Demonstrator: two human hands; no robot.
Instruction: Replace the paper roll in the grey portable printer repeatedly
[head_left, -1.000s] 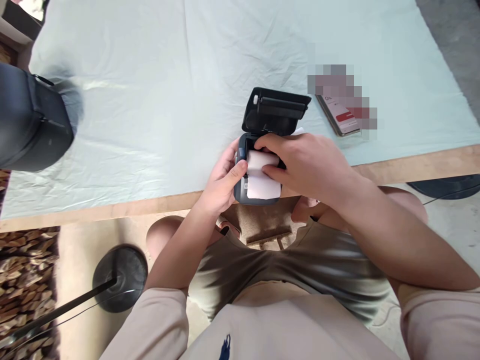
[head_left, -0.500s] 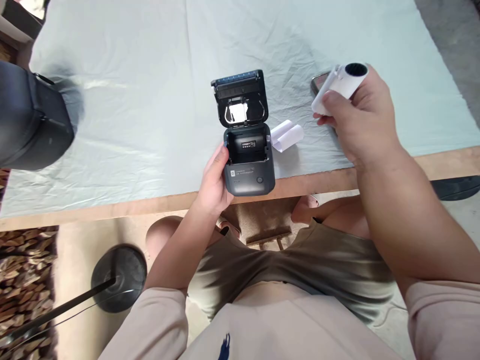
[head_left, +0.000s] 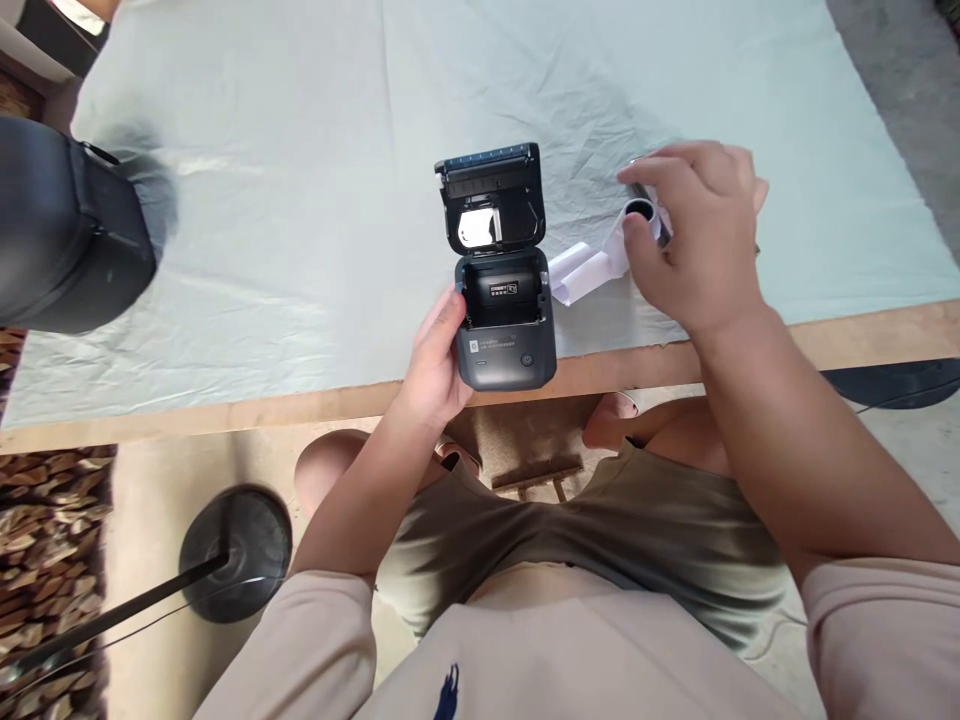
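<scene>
My left hand (head_left: 439,360) grips a small black label printer (head_left: 506,350) by its left side, holding it at the table's front edge. The printer's lid (head_left: 491,200) is tipped up, and the bay inside holds no roll. To the right, my right hand (head_left: 697,230) hovers with thumb and fingers spread around a white paper roll (head_left: 621,250) with a dark core. The thumb overlaps the roll; whether it touches cannot be seen. A curled strip of white paper (head_left: 581,275) lies between printer and roll. A phone-like dark object (head_left: 664,228) is mostly hidden under my right hand.
A pale cloth (head_left: 300,200) covers the table, whose wooden edge (head_left: 337,405) runs in front of me. At the left stands a large dark case (head_left: 75,230). A round black stand base (head_left: 236,555) with a pole is on the floor.
My right hand has brought the paper roll down and left, beside the curled strip, and its fingers have spread from it. The printer stays in my left hand, nearly unmoved.
</scene>
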